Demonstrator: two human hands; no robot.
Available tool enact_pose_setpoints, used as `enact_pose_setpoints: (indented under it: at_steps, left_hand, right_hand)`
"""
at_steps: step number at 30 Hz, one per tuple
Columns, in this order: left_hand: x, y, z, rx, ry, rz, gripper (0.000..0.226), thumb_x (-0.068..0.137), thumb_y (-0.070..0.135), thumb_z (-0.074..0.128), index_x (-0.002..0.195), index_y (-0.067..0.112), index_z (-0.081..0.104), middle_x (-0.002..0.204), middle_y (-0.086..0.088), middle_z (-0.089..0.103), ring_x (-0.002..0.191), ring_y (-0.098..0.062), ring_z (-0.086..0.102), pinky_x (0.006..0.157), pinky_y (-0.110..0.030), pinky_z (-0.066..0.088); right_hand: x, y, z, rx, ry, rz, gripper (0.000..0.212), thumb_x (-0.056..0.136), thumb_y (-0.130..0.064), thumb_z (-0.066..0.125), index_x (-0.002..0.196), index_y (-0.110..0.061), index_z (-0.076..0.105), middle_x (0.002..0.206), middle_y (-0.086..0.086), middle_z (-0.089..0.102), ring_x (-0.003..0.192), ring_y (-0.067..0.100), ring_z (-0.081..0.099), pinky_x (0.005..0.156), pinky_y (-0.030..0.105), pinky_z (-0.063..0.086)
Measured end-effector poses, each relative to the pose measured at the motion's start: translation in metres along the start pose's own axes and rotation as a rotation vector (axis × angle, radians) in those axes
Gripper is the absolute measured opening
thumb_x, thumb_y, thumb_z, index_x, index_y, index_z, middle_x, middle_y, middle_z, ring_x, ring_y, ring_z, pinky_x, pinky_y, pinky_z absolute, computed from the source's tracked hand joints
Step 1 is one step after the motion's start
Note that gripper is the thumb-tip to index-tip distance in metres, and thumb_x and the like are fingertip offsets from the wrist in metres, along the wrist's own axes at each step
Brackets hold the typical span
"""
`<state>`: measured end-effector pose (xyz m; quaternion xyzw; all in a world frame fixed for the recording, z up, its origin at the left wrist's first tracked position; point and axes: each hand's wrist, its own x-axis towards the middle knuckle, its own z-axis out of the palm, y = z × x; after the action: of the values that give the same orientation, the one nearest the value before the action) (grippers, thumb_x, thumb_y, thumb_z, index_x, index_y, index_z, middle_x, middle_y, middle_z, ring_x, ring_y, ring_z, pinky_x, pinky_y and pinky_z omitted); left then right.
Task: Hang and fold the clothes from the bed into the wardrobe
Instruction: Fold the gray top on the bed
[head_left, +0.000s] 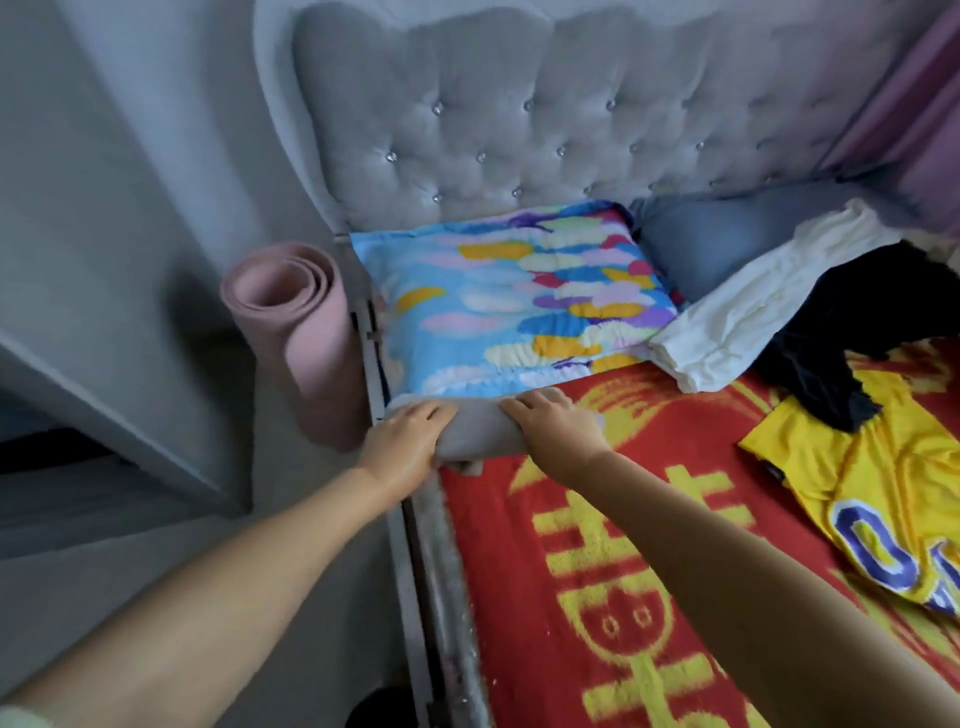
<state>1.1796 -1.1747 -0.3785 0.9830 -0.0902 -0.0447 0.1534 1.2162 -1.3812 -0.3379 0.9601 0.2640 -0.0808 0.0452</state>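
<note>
red/yellow blanket (597, 571) | grey cloth (478, 426) | multicolour pillow (519, 296) | yellow/purple shirt (878, 519) | pink mat (301, 332)

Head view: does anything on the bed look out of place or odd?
Nothing damaged or spilled. Unfolded clothes lie heaped at the right: a crumpled white garment, a black garment and a yellow jersey. Both hands rest on a folded grey cloth at the mattress edge.
</note>
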Motion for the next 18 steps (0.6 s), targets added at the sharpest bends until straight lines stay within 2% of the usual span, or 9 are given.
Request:
enact_pose_setpoints:
  at_steps: [3, 7, 10, 14, 18]
  left_hand:
    - [-0.051, -0.04, -0.048, -0.002, 0.004, -0.085, 0.056, 0.089, 0.016, 0.054, 0.143, 0.021, 0.041, 0.144, -0.001, 0.045, 0.128, -0.021, 0.045, 0.092, -0.038, 0.047]
    - [-0.127, -0.094, -0.092, 0.046, -0.009, -0.19, 0.061, 0.084, 0.018, 0.061, 0.142, 0.02, 0.041, 0.141, -0.002, 0.048, 0.128, -0.021, 0.045, 0.096, -0.032, 0.038]
    - [-0.197, -0.139, -0.124, 0.055, 0.016, -0.322, 0.063, 0.081, 0.02, 0.063, 0.14, 0.023, 0.043, 0.138, -0.001, 0.05, 0.124, -0.023, 0.048, 0.093, -0.036, 0.044]
    - [-0.277, -0.199, -0.154, 0.065, 0.027, -0.46, 0.056, 0.087, 0.019, 0.055, 0.14, 0.024, 0.041, 0.134, -0.003, 0.05, 0.119, -0.027, 0.051, 0.09, -0.04, 0.047]
    - [-0.361, -0.267, -0.177, 0.056, 0.002, -0.561, 0.061, 0.084, 0.02, 0.061, 0.141, 0.023, 0.04, 0.134, -0.004, 0.049, 0.116, -0.028, 0.052, 0.09, -0.039, 0.047]
  right_hand:
    - [0.008, -0.065, -0.035, 0.048, -0.013, -0.093, 0.043, 0.093, -0.024, 0.051, 0.136, -0.025, 0.042, 0.131, 0.002, 0.049, 0.12, 0.03, 0.048, 0.085, 0.038, 0.047]
    - [0.02, -0.157, -0.059, 0.045, -0.072, -0.223, 0.054, 0.088, -0.031, 0.062, 0.138, -0.026, 0.041, 0.132, 0.002, 0.049, 0.119, 0.029, 0.05, 0.088, 0.038, 0.047]
    - [0.028, -0.238, -0.081, 0.016, -0.085, -0.359, 0.058, 0.087, -0.034, 0.062, 0.14, -0.027, 0.039, 0.133, 0.003, 0.048, 0.12, 0.029, 0.051, 0.09, 0.039, 0.047]
    - [0.037, -0.342, -0.107, -0.019, -0.068, -0.491, 0.056, 0.087, -0.032, 0.061, 0.139, -0.027, 0.04, 0.132, 0.003, 0.05, 0.117, 0.029, 0.054, 0.088, 0.038, 0.047]
    - [0.04, -0.453, -0.119, -0.042, -0.055, -0.6, 0.052, 0.091, -0.021, 0.053, 0.14, -0.029, 0.04, 0.134, 0.003, 0.05, 0.118, 0.029, 0.053, 0.092, 0.039, 0.047]
